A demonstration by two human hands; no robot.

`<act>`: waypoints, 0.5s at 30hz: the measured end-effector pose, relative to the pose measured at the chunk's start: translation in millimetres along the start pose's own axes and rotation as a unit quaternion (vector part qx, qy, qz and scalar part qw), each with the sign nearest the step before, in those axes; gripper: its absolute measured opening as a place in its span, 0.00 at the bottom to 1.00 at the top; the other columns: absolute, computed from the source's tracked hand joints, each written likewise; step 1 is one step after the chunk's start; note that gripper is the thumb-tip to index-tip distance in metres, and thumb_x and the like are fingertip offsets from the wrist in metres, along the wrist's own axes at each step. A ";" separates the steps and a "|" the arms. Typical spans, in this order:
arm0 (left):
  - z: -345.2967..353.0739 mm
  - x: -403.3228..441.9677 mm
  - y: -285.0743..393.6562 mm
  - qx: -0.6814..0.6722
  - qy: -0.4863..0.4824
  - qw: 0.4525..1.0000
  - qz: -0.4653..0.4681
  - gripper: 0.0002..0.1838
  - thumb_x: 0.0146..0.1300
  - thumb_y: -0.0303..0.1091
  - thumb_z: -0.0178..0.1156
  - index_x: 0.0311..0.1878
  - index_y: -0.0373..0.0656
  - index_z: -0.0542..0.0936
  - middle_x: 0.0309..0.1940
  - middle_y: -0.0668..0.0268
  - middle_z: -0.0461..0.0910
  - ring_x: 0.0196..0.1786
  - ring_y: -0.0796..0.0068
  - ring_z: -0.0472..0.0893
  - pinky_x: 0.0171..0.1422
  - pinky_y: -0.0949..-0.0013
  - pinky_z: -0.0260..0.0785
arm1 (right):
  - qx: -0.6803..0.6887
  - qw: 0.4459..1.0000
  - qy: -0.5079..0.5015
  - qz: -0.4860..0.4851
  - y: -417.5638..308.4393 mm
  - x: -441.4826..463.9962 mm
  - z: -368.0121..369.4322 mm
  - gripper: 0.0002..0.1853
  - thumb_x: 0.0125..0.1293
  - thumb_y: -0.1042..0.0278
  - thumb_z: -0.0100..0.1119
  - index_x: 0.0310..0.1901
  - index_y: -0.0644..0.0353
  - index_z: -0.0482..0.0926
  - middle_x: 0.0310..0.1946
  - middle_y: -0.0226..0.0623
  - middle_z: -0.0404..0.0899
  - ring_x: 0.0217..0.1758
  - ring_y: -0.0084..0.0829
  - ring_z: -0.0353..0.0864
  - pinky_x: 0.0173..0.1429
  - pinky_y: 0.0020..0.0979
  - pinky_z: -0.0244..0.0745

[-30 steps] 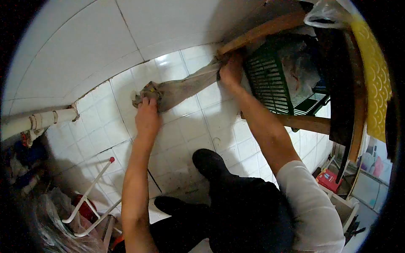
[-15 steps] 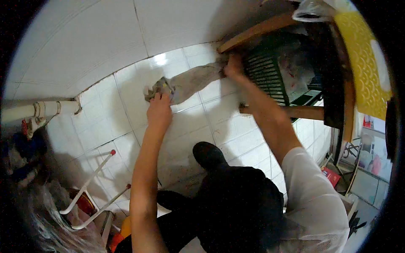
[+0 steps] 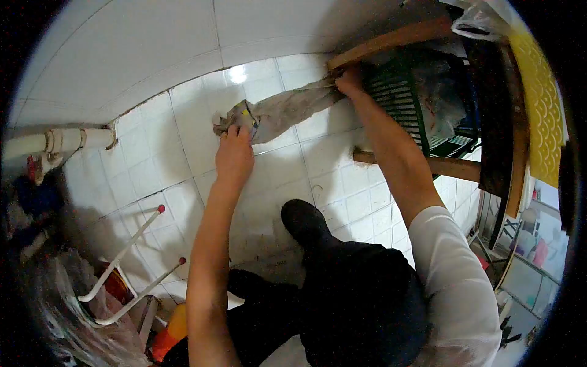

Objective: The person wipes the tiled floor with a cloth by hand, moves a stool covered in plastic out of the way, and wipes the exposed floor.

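Note:
A grey-brown rag lies stretched over the white tiled floor, long and crumpled, with a small yellow and dark patch near its left end. My left hand has its fingers closed on the bunched left end. At the opposite end, beside a wooden leg of the rack, my right hand grips the narrowed tip of the rag; its fingertips are partly in shadow.
On the right, a wooden rack holds a green plastic basket with plastic bags. White stool legs with red tips and clear plastic bags are at lower left. A pipe runs along the left wall.
The view has shifted slightly. My right hand is a little farther up and right, and the rag looks more drawn out and narrower towards it. Both hands still hold the rag.

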State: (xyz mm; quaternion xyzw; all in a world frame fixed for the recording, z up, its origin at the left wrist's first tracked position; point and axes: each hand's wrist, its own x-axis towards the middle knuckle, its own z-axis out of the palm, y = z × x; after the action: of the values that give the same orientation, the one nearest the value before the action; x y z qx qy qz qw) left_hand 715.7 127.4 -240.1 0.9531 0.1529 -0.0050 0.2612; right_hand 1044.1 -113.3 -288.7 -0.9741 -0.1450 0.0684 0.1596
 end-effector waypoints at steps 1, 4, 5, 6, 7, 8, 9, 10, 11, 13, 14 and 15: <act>2.4 -1.3 -1.7 0.006 0.008 1.000 -0.001 0.13 0.62 0.25 0.60 0.51 0.41 0.75 0.53 0.52 0.76 0.55 0.43 0.78 0.54 0.46 0.77 | 0.024 1.000 -0.010 0.001 12.1 0.2 6.3 0.37 0.52 0.78 0.63 0.68 0.65 0.66 0.69 0.55 0.67 0.73 0.55 0.65 0.76 0.42 0.63; 4.5 0.6 1.3 0.021 0.010 1.000 -0.014 0.14 0.63 0.26 0.61 0.51 0.41 0.75 0.53 0.53 0.76 0.56 0.44 0.78 0.54 0.46 0.78 | 0.011 0.999 -0.031 -0.022 20.8 -38.5 2.4 0.40 0.53 0.78 0.63 0.71 0.65 0.65 0.74 0.56 0.64 0.77 0.54 0.63 0.80 0.41 0.60; 2.3 1.7 2.8 0.027 -0.008 0.999 -0.028 0.14 0.63 0.26 0.61 0.52 0.41 0.75 0.53 0.53 0.76 0.57 0.45 0.78 0.54 0.47 0.79 | -0.029 0.992 0.040 -0.118 34.1 -65.9 25.8 0.42 0.53 0.79 0.62 0.73 0.64 0.64 0.75 0.56 0.63 0.78 0.54 0.62 0.80 0.41 0.60; 0.8 4.2 5.4 0.033 -0.025 0.998 -0.041 0.15 0.63 0.26 0.62 0.52 0.41 0.75 0.53 0.54 0.76 0.57 0.46 0.78 0.54 0.47 0.79 | 0.012 0.987 0.029 -0.155 25.0 -94.3 30.2 0.43 0.53 0.81 0.61 0.75 0.65 0.62 0.75 0.58 0.62 0.79 0.54 0.60 0.81 0.42 0.59; -2.3 5.9 8.2 0.038 -0.037 0.998 -0.041 0.16 0.62 0.26 0.63 0.53 0.41 0.75 0.54 0.54 0.76 0.58 0.46 0.78 0.54 0.47 0.79 | 0.052 0.980 0.014 -0.191 15.1 -123.2 34.0 0.44 0.53 0.83 0.60 0.76 0.65 0.61 0.76 0.60 0.61 0.81 0.54 0.59 0.81 0.43 0.58; -6.4 5.7 9.8 0.044 -0.048 0.997 -0.044 0.17 0.61 0.26 0.64 0.54 0.41 0.75 0.55 0.54 0.76 0.58 0.47 0.78 0.54 0.48 0.79 | 0.057 0.967 0.020 -0.246 -10.4 -154.6 18.2 0.41 0.56 0.82 0.57 0.75 0.67 0.62 0.73 0.62 0.65 0.78 0.56 0.64 0.81 0.44 0.59; -7.8 3.0 10.1 0.051 -0.062 0.995 -0.053 0.19 0.61 0.26 0.65 0.55 0.42 0.75 0.56 0.54 0.76 0.58 0.48 0.79 0.54 0.48 0.79 | 0.039 0.970 0.032 -0.238 -19.5 -153.8 5.8 0.40 0.56 0.81 0.58 0.74 0.67 0.64 0.72 0.61 0.66 0.76 0.56 0.66 0.79 0.45 0.62; -7.0 0.4 7.9 0.056 -0.059 0.996 -0.045 0.20 0.60 0.26 0.65 0.56 0.42 0.75 0.56 0.54 0.76 0.58 0.48 0.78 0.54 0.48 0.80 | 0.024 0.972 0.040 -0.229 -26.2 -155.2 1.2 0.39 0.56 0.80 0.59 0.74 0.66 0.65 0.72 0.61 0.67 0.74 0.56 0.69 0.77 0.45 0.65; -7.1 0.1 3.9 0.062 -0.055 0.996 -0.039 0.22 0.59 0.26 0.66 0.57 0.42 0.75 0.56 0.55 0.76 0.58 0.48 0.78 0.55 0.48 0.80 | 0.010 0.974 0.048 -0.222 -32.6 -155.6 2.2 0.38 0.56 0.79 0.60 0.73 0.66 0.66 0.71 0.61 0.68 0.72 0.56 0.72 0.75 0.45 0.68; -8.2 -11.4 -2.9 0.066 -0.045 0.996 -0.040 0.24 0.58 0.26 0.67 0.58 0.42 0.75 0.56 0.55 0.76 0.59 0.48 0.78 0.55 0.49 0.80 | 0.034 0.999 -0.015 0.013 -49.0 -133.3 6.0 0.38 0.55 0.76 0.63 0.71 0.65 0.69 0.67 0.59 0.73 0.68 0.53 0.77 0.69 0.47 0.75; -5.6 -14.2 -5.4 0.065 -0.035 0.996 -0.041 0.24 0.58 0.27 0.68 0.59 0.42 0.75 0.56 0.55 0.76 0.59 0.48 0.78 0.55 0.49 0.80 | 0.033 0.992 -0.055 0.105 -74.9 -118.7 -11.4 0.39 0.54 0.76 0.64 0.71 0.65 0.68 0.67 0.59 0.73 0.67 0.53 0.77 0.68 0.48 0.75; -5.1 -15.5 -6.0 0.062 -0.025 0.997 -0.039 0.25 0.58 0.27 0.68 0.59 0.42 0.75 0.56 0.55 0.76 0.59 0.48 0.78 0.55 0.49 0.80 | 0.030 0.975 -0.093 0.198 -91.3 -109.6 -22.5 0.40 0.54 0.75 0.65 0.72 0.65 0.68 0.66 0.59 0.74 0.67 0.52 0.78 0.67 0.48 0.76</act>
State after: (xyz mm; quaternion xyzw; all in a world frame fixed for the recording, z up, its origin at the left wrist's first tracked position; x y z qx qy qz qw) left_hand 698.7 130.3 -237.3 0.9603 0.1829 -0.0482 0.2050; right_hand 920.4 -70.4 -227.8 -0.9676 0.0386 0.1930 0.1584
